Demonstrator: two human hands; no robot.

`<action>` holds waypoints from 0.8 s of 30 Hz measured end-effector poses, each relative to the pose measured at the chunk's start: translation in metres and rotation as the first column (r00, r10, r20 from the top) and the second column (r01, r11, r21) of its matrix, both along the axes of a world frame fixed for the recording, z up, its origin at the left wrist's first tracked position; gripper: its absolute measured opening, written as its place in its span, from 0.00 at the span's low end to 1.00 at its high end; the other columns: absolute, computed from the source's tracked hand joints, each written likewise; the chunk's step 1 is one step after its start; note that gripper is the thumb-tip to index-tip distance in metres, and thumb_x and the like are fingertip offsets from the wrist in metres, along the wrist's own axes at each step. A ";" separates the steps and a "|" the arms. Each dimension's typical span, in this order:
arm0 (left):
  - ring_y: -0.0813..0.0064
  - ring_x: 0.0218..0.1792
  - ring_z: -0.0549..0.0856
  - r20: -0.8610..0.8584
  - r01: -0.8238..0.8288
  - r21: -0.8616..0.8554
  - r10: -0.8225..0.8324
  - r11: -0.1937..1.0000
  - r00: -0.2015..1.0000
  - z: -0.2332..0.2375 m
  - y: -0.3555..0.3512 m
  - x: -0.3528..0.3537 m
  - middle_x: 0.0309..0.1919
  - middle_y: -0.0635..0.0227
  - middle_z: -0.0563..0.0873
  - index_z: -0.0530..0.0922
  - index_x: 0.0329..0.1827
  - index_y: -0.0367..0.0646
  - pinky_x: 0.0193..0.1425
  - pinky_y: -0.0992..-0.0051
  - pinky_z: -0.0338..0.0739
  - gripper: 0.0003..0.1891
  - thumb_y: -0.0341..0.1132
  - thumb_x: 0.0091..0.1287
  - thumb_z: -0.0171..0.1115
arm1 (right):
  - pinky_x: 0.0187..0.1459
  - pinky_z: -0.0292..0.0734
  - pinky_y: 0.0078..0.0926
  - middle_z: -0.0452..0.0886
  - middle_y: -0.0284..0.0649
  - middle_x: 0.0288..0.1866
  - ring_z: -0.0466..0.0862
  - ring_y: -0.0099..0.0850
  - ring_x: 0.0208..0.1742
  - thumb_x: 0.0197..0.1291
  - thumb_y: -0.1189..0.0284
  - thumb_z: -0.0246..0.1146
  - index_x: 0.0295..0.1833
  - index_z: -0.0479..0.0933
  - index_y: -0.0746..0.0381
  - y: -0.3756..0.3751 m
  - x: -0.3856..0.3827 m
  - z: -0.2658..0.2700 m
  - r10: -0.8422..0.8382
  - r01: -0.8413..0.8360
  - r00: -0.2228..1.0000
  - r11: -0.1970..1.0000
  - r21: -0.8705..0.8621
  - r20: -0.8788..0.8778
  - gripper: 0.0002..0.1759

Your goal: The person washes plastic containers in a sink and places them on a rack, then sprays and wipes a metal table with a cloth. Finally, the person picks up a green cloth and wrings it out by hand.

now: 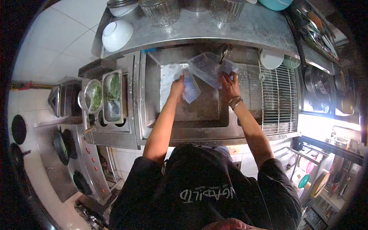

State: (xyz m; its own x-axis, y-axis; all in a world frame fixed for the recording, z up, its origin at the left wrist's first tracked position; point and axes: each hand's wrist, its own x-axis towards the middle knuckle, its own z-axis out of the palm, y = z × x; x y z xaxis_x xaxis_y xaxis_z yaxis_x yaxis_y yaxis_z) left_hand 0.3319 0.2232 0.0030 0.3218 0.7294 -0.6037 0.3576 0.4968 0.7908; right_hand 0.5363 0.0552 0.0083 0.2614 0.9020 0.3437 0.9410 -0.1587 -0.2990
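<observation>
Over the sink (207, 113), my left hand (178, 87) is closed on a translucent plastic container (191, 89), with the thumb along its near side. My right hand (230, 85), wearing bracelets at the wrist, has its fingers bent round the right end of a second clear plastic container (205, 67). This one lies tilted beside the first, just under the dark tap (224, 53). Some of the right fingertips are hard to make out against the see-through plastic.
A metal shelf (237, 28) with a white bowl (117, 35) and glass jars (159, 13) runs behind the sink. Right of it is a wire rack (280, 103) with cups. To the left stand a metal tray of greens (114, 92) and a stove (82, 161) with pans.
</observation>
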 end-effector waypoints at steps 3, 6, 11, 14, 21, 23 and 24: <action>0.64 0.46 0.83 0.134 -0.014 -0.121 0.031 0.993 0.990 0.011 0.002 0.020 0.53 0.57 0.80 0.68 0.68 0.38 0.40 0.68 0.79 0.42 0.68 0.66 0.51 | 0.59 0.70 0.48 0.77 0.38 0.59 0.71 0.49 0.58 0.44 0.76 0.68 0.44 0.76 0.54 -0.007 0.007 -0.001 -0.011 -0.004 0.974 0.998 0.062 0.227 0.17; 0.64 0.43 0.85 0.256 0.029 -0.238 0.034 0.971 0.966 -0.002 0.013 0.034 0.51 0.58 0.82 0.68 0.67 0.40 0.39 0.67 0.80 0.36 0.62 0.68 0.53 | 0.64 0.68 0.46 0.77 0.33 0.61 0.69 0.48 0.62 0.46 0.78 0.64 0.39 0.77 0.52 -0.040 0.002 0.010 -0.011 -0.013 0.973 0.995 0.102 0.231 0.13; 0.64 0.49 0.83 0.264 0.211 -0.202 -0.155 0.956 0.952 0.016 -0.004 0.061 0.49 0.57 0.83 0.73 0.61 0.35 0.41 0.63 0.83 0.26 0.50 0.71 0.52 | 0.66 0.66 0.45 0.79 0.30 0.60 0.66 0.48 0.68 0.47 0.79 0.63 0.31 0.77 0.53 -0.085 0.006 0.023 -0.007 -0.006 0.995 0.991 0.131 0.096 0.08; 0.59 0.50 0.83 0.080 0.226 -0.017 -0.224 0.974 0.971 0.032 -0.016 0.088 0.49 0.54 0.83 0.75 0.59 0.35 0.45 0.60 0.82 0.21 0.42 0.71 0.51 | 0.66 0.65 0.46 0.72 0.38 0.67 0.61 0.51 0.70 0.45 0.79 0.64 0.35 0.79 0.57 -0.099 0.012 0.022 -0.116 0.115 0.993 0.992 0.060 0.013 0.09; 0.36 0.62 0.71 -0.422 0.369 0.722 -0.049 0.585 0.905 0.042 -0.017 0.075 0.60 0.35 0.73 0.68 0.65 0.29 0.68 0.57 0.66 0.25 0.29 0.65 0.52 | 0.58 0.74 0.42 0.64 0.51 0.71 0.72 0.49 0.65 0.54 0.78 0.64 0.72 0.58 0.55 -0.050 0.029 -0.078 -0.024 0.234 0.885 0.887 0.397 -0.466 0.39; 0.39 0.65 0.69 -0.365 0.308 0.755 -0.019 0.578 0.931 0.067 -0.034 0.059 0.63 0.34 0.70 0.68 0.66 0.29 0.68 0.56 0.66 0.25 0.28 0.65 0.53 | 0.55 0.74 0.38 0.71 0.47 0.66 0.76 0.44 0.61 0.61 0.71 0.59 0.70 0.61 0.58 -0.019 0.019 -0.071 0.159 0.355 -0.169 0.931 0.090 -0.973 0.31; 0.38 0.64 0.70 -0.387 0.299 0.797 0.064 0.524 0.920 0.075 -0.040 0.050 0.62 0.34 0.71 0.67 0.67 0.30 0.67 0.56 0.66 0.26 0.26 0.64 0.53 | 0.54 0.74 0.36 0.75 0.44 0.63 0.79 0.42 0.58 0.64 0.67 0.56 0.69 0.64 0.59 -0.003 0.015 -0.065 0.218 0.353 -0.620 0.936 -0.020 -0.754 0.27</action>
State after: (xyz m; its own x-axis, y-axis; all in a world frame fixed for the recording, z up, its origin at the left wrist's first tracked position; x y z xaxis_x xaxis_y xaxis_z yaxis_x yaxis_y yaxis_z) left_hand 0.3814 0.1833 0.0783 0.3605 0.9157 0.1775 0.6783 -0.3879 0.6241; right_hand 0.5517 0.0518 -0.0571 0.3968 0.8051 -0.4408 -0.8490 0.1394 -0.5097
